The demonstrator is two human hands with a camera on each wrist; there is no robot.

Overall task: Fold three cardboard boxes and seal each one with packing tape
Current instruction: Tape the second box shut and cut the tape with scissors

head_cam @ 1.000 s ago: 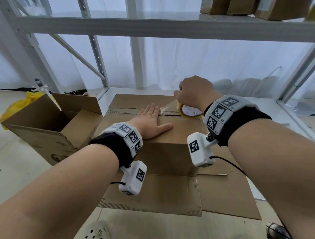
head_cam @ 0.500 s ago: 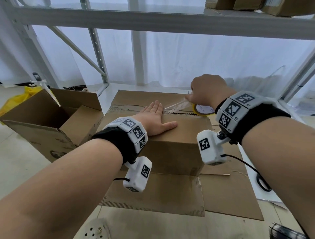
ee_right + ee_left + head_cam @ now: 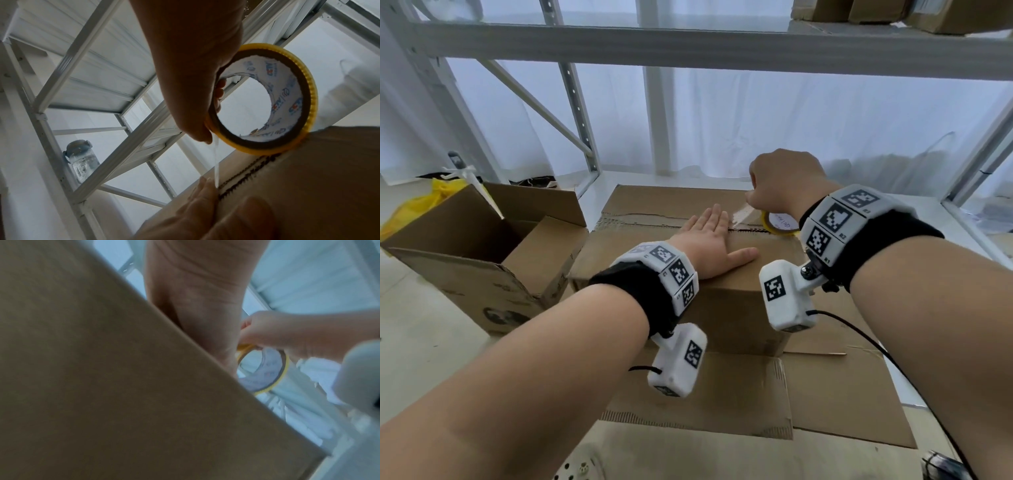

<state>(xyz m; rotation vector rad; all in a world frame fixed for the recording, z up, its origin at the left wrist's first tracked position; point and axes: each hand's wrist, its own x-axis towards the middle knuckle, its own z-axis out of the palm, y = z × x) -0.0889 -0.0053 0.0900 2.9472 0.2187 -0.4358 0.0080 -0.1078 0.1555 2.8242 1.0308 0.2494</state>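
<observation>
Right wrist view shows your fingers (image 3: 221, 91) hooked through the core of the tape roll (image 3: 265, 100), with the thumb on its outer side, so your right hand (image 3: 784, 181) grips the roll firmly. A clear strip of tape (image 3: 216, 162) runs from the roll down to the seam (image 3: 246, 175) of the closed box (image 3: 688, 294). I think you lift the roll a little above the seam to keep the strip tight before it goes down.

Your left hand (image 3: 714, 243) lies flat on the box, near side of the seam, fingers straight and together, thumb spread toward the roll. It holds nothing; it probably presses the flaps down and anchors the stuck end of the tape at the fingertips.

To the left of this box a second box (image 3: 482, 253) stands open, not taped. A flat cardboard sheet (image 3: 722, 404) lies under the box, toward you.

Hard to see: the left wrist view is blurred and mostly filled by cardboard. How far the tape already sticks is hidden under your left fingers. A third box I cannot identify surely.
</observation>
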